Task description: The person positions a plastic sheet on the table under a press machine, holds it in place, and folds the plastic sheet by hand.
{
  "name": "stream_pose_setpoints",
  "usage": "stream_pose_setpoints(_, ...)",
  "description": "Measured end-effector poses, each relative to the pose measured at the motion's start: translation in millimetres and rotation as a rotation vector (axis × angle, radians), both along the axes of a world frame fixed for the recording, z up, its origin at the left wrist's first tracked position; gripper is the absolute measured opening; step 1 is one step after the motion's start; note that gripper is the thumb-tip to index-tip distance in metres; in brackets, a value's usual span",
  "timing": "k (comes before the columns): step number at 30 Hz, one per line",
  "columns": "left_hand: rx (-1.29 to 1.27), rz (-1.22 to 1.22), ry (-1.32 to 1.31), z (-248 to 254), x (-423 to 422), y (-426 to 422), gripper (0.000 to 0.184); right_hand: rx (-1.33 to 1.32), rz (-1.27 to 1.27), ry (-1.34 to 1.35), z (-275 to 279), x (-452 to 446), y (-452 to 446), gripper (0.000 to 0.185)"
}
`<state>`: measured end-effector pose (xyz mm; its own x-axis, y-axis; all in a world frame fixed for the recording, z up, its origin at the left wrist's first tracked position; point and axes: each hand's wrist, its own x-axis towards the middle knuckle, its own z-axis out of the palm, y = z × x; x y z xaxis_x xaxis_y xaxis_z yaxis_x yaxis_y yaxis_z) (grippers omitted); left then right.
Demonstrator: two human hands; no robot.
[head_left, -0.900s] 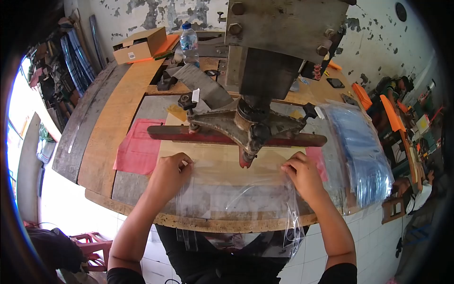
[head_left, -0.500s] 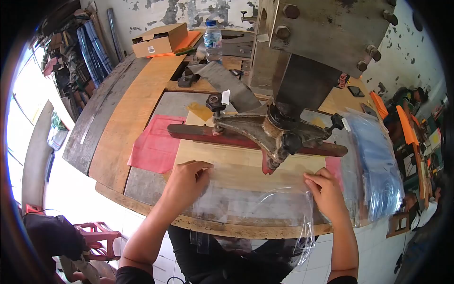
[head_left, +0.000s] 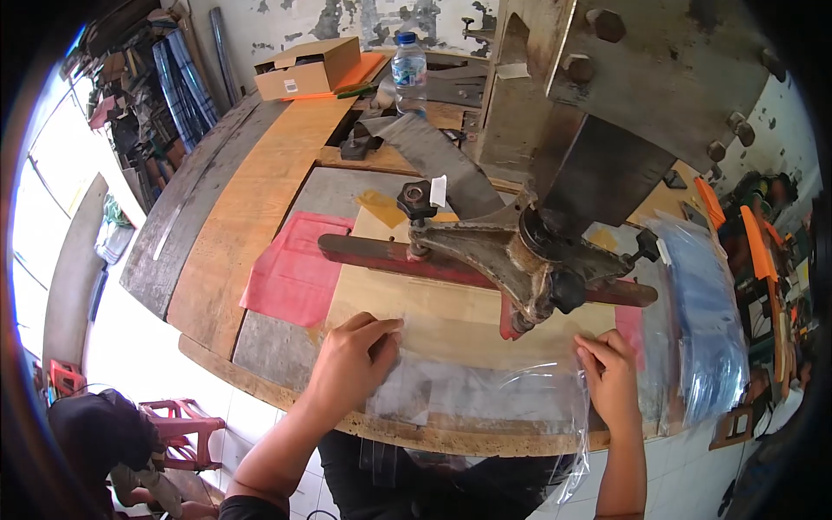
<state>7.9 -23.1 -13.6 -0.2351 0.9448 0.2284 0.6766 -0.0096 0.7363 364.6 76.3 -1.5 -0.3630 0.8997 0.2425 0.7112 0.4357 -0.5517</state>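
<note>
A clear plastic sheet (head_left: 485,394) lies over the table's front edge and hangs down over my lap. My left hand (head_left: 357,360) pinches its left corner between thumb and fingers, and my right hand (head_left: 609,373) pinches the right corner. Under the sheet's far edge is a tan board (head_left: 451,321) on the grey work surface. Just beyond my hands, a metal press head (head_left: 537,251) holds a long red and dark bar (head_left: 468,270) across the board. Pink sheets (head_left: 295,269) show at the board's left and right.
Stacked bluish plastic sheets (head_left: 706,321) lie at the right. A water bottle (head_left: 409,76) and a cardboard box (head_left: 308,69) stand at the back. A person (head_left: 104,442) is low at the left beside a red stool (head_left: 182,433); another person is at far right.
The view has swung, so the table and press sit further right and lower in it. Both hands keep their pinch on the sheet's corners, with little movement relative to the board.
</note>
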Motion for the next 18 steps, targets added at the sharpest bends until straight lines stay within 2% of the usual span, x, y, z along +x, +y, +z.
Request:
stream_pose_setpoints(8,-0.100,0.014,-0.054,8.7,0.9,0.0,0.022,0.019,-0.009,0.023,-3.6,-0.9,0.5,0.020)
stream_pose_setpoints(18,-0.066,0.024,-0.077,3.1,1.7,-1.5,0.023,0.018,-0.025,0.013,-6.0,1.2,-0.3,0.021)
